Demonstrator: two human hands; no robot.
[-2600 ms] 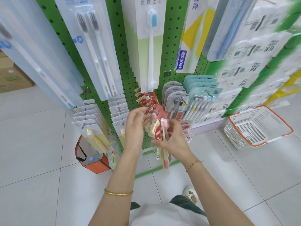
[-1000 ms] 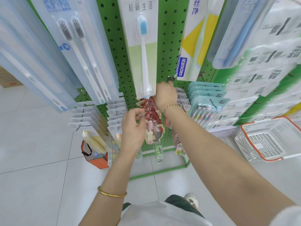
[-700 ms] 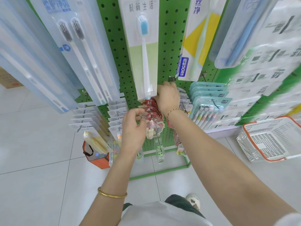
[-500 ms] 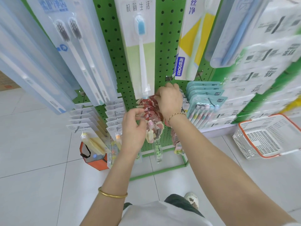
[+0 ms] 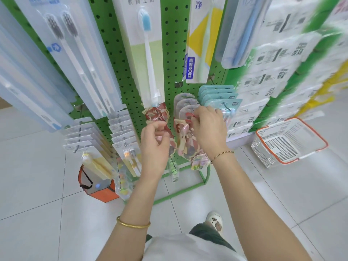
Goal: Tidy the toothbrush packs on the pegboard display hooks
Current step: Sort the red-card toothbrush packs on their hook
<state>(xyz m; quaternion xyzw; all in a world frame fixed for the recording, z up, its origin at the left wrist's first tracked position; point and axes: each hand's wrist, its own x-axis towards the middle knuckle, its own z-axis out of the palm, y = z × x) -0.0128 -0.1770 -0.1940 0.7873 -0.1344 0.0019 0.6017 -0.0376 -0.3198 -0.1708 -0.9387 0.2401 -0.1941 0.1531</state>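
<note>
Red toothbrush packs (image 5: 183,136) pinched in left hand (image 5: 153,146) and right hand (image 5: 211,129)

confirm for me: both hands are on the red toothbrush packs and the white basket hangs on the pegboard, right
No: the head view shows the white basket on the floor beside the pegboard, not hanging on it. The left hand and right hand are on the red toothbrush packs.

Our right hand (image 5: 209,129) has come down from the green board (image 5: 174,44) and now pinches one red pack (image 5: 183,131), pulled aside from the red row (image 5: 157,114).
</note>
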